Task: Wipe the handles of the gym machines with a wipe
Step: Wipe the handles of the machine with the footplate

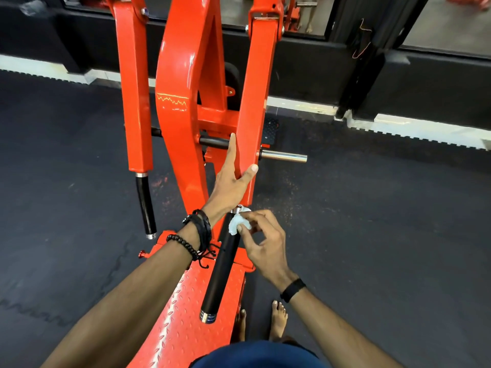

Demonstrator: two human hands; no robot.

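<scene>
my right hand (261,236) pinches the white wipe (237,225) against the top of the near black handle (221,269), just below the orange arm (252,115) that my left hand (233,179) grips to steady. i judge this handle barely begun; the far handle (145,205), left of it, looks untouched.

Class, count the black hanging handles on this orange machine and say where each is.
2. One handle hangs free from the left arm; the other handle is nearer, with the right hand pressing a wipe to its top. Others may be hidden.
</scene>
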